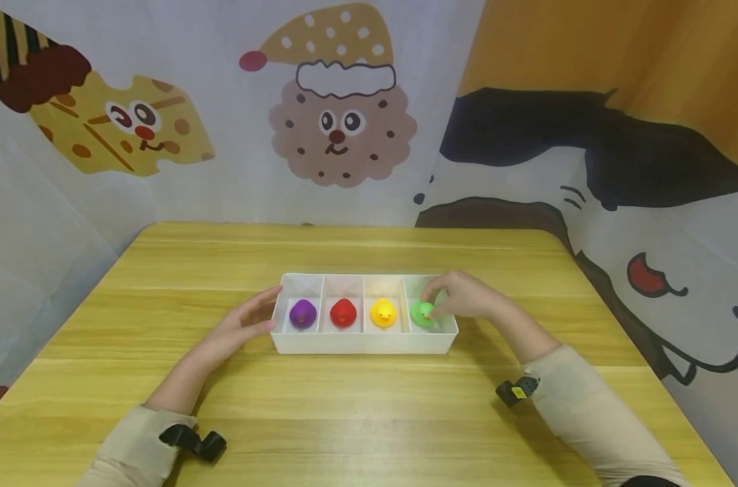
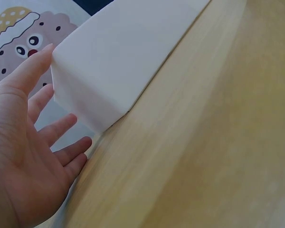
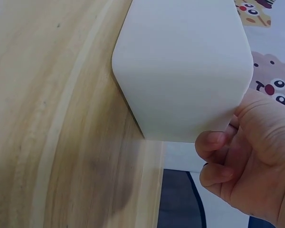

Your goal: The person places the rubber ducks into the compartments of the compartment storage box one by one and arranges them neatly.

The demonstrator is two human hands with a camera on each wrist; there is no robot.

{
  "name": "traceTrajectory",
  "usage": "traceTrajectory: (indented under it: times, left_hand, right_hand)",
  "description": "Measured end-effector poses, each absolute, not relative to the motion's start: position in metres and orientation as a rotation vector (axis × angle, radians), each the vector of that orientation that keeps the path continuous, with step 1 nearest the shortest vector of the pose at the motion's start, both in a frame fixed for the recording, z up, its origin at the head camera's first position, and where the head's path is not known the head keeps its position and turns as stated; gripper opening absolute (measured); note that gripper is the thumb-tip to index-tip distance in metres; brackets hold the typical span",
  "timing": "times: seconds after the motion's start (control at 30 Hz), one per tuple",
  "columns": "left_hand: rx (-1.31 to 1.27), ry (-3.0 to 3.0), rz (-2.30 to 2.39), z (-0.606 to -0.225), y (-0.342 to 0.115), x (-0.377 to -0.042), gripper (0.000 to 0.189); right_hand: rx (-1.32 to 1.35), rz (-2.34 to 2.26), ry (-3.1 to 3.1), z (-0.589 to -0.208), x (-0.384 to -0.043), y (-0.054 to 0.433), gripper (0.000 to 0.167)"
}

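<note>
A white box point(image 1: 362, 344) with several compartments in a row stands on the table. From left to right it holds a purple rubber duck point(image 1: 303, 314), a red one, a yellow rubber duck point(image 1: 383, 312) and a green rubber duck point(image 1: 421, 314). My right hand point(image 1: 466, 295) reaches over the right end, thumb and forefinger pinching the green duck in the last compartment. In the right wrist view, the box wall hides that duck, and the other fingers curl outside. My left hand point(image 2: 33, 137) rests at the box's left end, thumb at the rim, fingers spread loosely along the end wall.
The wood-grain table point(image 1: 356, 412) spreads out around the box. Behind it hangs a curtain point(image 1: 210, 196) printed with cartoon figures. Each sleeve has a black wrist camera strapped on, one at the left point(image 1: 192, 441) and one at the right.
</note>
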State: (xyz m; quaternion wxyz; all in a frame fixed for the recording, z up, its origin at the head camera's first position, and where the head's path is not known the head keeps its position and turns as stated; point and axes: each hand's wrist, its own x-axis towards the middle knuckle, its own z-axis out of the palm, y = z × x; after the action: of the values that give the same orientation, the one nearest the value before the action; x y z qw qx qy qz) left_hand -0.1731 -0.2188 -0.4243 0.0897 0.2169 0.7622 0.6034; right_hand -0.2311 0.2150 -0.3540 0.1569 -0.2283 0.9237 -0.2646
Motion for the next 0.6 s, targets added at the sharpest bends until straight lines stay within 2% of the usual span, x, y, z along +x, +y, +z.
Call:
traceTrajectory:
  times: [0.6]
  left_hand:
    - [0.645, 2.274, 1.790, -0.4229, -0.2176, -0.1732, 0.061]
  right_hand:
    - [-0.737, -0.862, 2.692, -0.3546, -0.2287, 0.2240, 0.025]
